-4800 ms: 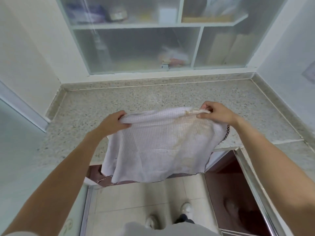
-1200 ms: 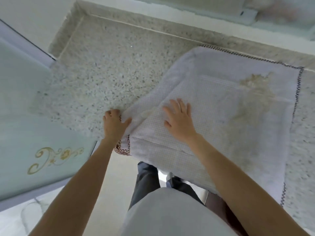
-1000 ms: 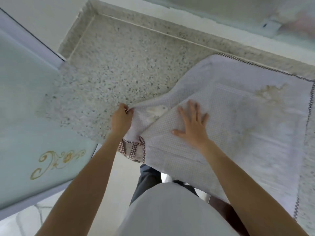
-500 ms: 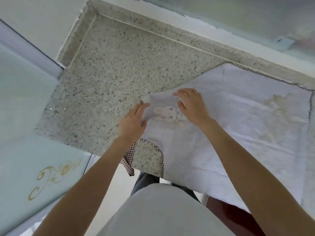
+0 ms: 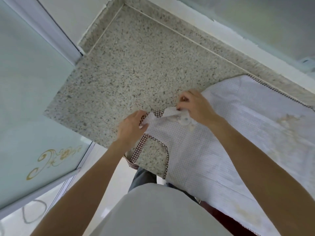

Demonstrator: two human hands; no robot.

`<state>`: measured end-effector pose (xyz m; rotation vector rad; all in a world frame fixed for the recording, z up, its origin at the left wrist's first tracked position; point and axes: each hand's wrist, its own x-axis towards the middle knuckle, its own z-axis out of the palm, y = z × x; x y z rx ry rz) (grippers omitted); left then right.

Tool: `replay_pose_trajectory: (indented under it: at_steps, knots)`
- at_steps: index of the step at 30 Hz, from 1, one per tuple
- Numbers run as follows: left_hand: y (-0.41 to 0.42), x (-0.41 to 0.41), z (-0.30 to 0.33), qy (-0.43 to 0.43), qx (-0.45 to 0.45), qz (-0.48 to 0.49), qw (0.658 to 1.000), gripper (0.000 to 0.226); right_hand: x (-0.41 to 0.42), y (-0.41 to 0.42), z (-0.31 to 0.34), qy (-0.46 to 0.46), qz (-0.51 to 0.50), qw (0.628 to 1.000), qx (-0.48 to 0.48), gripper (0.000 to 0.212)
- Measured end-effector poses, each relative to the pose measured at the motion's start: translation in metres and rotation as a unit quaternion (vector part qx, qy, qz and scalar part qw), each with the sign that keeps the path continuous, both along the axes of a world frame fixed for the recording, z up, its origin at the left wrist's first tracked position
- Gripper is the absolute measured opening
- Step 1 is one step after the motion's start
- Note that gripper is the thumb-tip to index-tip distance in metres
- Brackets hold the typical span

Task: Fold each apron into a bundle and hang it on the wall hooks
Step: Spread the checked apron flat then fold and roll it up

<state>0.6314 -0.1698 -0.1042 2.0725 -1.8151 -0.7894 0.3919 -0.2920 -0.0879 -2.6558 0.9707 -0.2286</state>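
Both hands, left hand (image 5: 132, 127) and right hand (image 5: 196, 106), pinch the bib end of the white checked cloth apron (image 5: 213, 150) spread on the speckled stone tabletop (image 5: 136, 65), apparently starting the fold; next, turning that end inward toward the skirt.

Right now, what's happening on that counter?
A person is folding a white checked apron spread on a speckled stone counter. The left hand pinches the bib corner by its brown checked trim, and the right hand grips the bunched fabric of the bib's top edge. The rest lies flat, with a yellowish stain on the right part and the near edge hanging off the counter. No bundle yet, and no hooks are in view.
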Motion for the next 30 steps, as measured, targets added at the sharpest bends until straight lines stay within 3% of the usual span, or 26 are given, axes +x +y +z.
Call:
replay_pose_trajectory:
  at_steps: [2, 4, 8, 10, 13, 16, 19, 23, 27, 30]
  knots:
    - [0.011, -0.002, -0.003, 0.01, -0.069, -0.081, 0.994, 0.029, -0.019, 0.018, -0.001, 0.052, 0.05, 0.997, 0.04, 0.026]
    - [0.021, -0.003, -0.007, -0.006, -0.105, -0.125, 0.986, 0.029, -0.03, 0.03, -0.001, 0.069, 0.025, 0.993, 0.089, 0.03]
    - [0.037, -0.008, -0.015, 0.014, -0.094, -0.134, 0.986, 0.04, -0.003, 0.024, 0.002, -0.008, -0.085, 0.992, 0.097, 0.023]
    - [0.04, -0.01, -0.015, 0.03, -0.095, -0.106, 0.989, 0.047, 0.026, 0.016, 0.006, 0.031, -0.104, 0.989, 0.099, 0.03]
    - [0.044, -0.008, -0.01, 0.033, -0.09, -0.017, 0.995, 0.048, 0.059, 0.01, 0.006, 0.186, -0.087, 0.971, 0.12, 0.046]
    - [0.049, 0.002, -0.004, 0.058, -0.037, 0.116, 0.991, 0.03, 0.068, 0.01, 0.004, 0.219, -0.087, 0.955, 0.178, 0.027]
    - [0.052, 0.02, 0.005, 0.12, 0.015, 0.191, 0.974, 0.02, 0.069, 0.004, 0.007, 0.166, -0.118, 0.957, 0.206, 0.022]
    - [0.041, 0.038, 0.026, 0.278, 0.047, 0.18, 0.942, 0.007, 0.074, -0.023, 0.025, -0.033, -0.224, 0.962, 0.154, 0.018]
    - [0.017, 0.057, 0.051, 0.17, 0.019, 0.093, 0.981, 0.016, 0.089, -0.049, 0.04, -0.151, -0.269, 0.946, 0.099, 0.019]
    - [0.007, 0.067, 0.044, 0.017, 0.054, 0.107, 0.993, 0.029, 0.095, -0.055, 0.031, -0.144, -0.257, 0.945, 0.142, 0.024]
